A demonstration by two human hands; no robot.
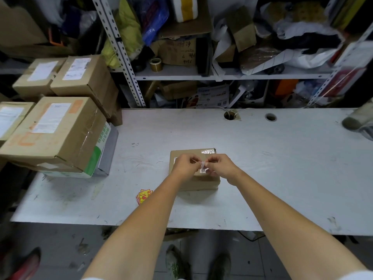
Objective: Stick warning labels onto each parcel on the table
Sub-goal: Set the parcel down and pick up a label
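Note:
A small brown cardboard parcel (193,154) lies in the middle of the white table (272,168). Both hands hover just above its top. My left hand (184,165) and my right hand (219,165) pinch a small pale label (202,164) between their fingertips, held between the two hands. Its printed side cannot be made out. A small stack of red and yellow warning labels (143,196) lies on the table to the left of my left forearm, partly hidden by it.
Several taped cardboard boxes (54,128) with shipping labels are stacked at the table's left end. Behind the table stands a cluttered metal shelf (181,73) with a tape roll (155,64). Two cable holes (229,115) pierce the table's back edge. A grey object (357,120) sits at the far right.

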